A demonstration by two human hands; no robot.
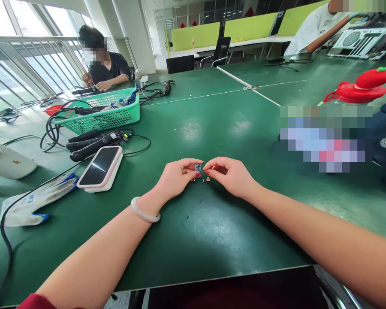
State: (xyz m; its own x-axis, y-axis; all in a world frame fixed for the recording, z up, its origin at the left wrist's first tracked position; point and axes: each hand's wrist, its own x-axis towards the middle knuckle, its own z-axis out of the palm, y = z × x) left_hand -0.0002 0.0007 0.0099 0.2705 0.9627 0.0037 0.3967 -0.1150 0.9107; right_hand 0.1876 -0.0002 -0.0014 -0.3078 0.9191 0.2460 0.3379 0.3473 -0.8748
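Thumb and fingers of my left hand (179, 176) pinch a small dark piece with fine detail, like a tiny circuit board (197, 167). Just to its right, my right hand (232, 172) is closed in a pinch, fingertips close to the board's edge; whatever it grips, if anything, is too small to make out. Below the fingertips a tiny metallic part (206, 180) lies on the green table (212, 231). Another little dark bit (193, 180) is partly hidden under my left fingers.
To the left are a phone on a pale box (100, 168), a work glove (38, 199), black handheld tools with cables (96, 143) and a green basket (106, 116). A red-topped container (357, 92) stands at right. Two people sit across the table, one near a computer case (363, 43).
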